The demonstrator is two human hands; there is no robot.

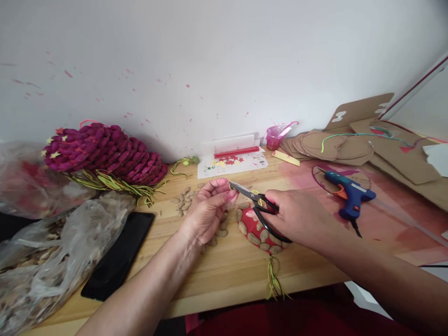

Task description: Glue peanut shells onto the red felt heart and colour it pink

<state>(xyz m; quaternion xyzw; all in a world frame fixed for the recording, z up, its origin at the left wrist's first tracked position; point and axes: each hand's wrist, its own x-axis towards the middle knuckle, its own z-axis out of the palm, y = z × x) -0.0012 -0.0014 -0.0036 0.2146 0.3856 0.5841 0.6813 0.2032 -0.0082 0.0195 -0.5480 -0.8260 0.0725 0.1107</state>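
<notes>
My right hand (301, 217) grips black-handled scissors (254, 199), their blades pointing left toward my left hand (208, 207). My left hand's fingers are pinched together around a small piece at the blade tips; I cannot make out what it is. Beneath both hands lies a red heart-shaped piece (261, 229) edged with peanut shells, with green-yellow strands hanging from its tip over the table's front edge. Loose peanut shells (184, 200) lie just left of my left hand.
A blue glue gun (346, 192) lies to the right on the wooden table (224, 270). Cardboard cutouts (350, 144) are stacked at back right. A magenta woven craft (105, 151), plastic bags (45, 252) and a black tablet (119, 254) sit left. A star sticker sheet (231, 163) and pink cup (275, 136) stand by the wall.
</notes>
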